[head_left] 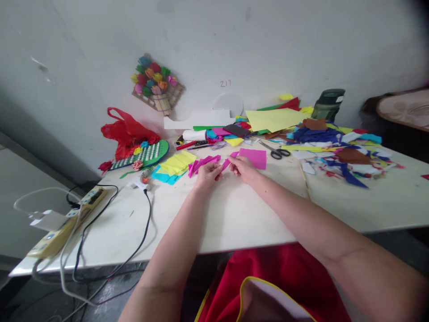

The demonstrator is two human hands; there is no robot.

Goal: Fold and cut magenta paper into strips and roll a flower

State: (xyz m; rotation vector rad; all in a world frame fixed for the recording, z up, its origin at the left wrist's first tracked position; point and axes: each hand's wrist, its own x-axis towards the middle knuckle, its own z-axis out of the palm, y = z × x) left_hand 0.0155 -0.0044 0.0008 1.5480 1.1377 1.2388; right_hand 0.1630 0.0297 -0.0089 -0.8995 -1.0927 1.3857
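Head camera view showed the left hand (pixel 208 174) and the right hand (pixel 241 167) close together above a white table (pixel 228 223), with a narrow magenta strip (pixel 229 161) between them. Each hand held the strip in a narrow pinch, the left at its lower end and the right farther up, near the top; the strip slanted, its upper end toward the wall (pixel 275 49). Folded magenta pieces (pixel 203 163) lay just beyond the left hand, and a flat magenta sheet (pixel 253 158) lay just beyond the right. To the left of the folded pieces, yellow sheets (pixel 178 163) partly covered blue sheets (pixel 167 176). Black-handled scissors (pixel 276 153) lay to the right of the flat sheet, beside a broad heap of coloured scraps (pixel 321 134), behind which stood a dark green bottle (pixel 328 105). Farther left were a red plastic bag (pixel 125 132), a green woven piece (pixel 150 154) with flowers at its edge, and a white corded device (pixel 139 182). A yellowish power strip (pixel 67 223) lay at the table's left end. A bouquet of coloured flowers (pixel 154 80) was mounted on the wall.
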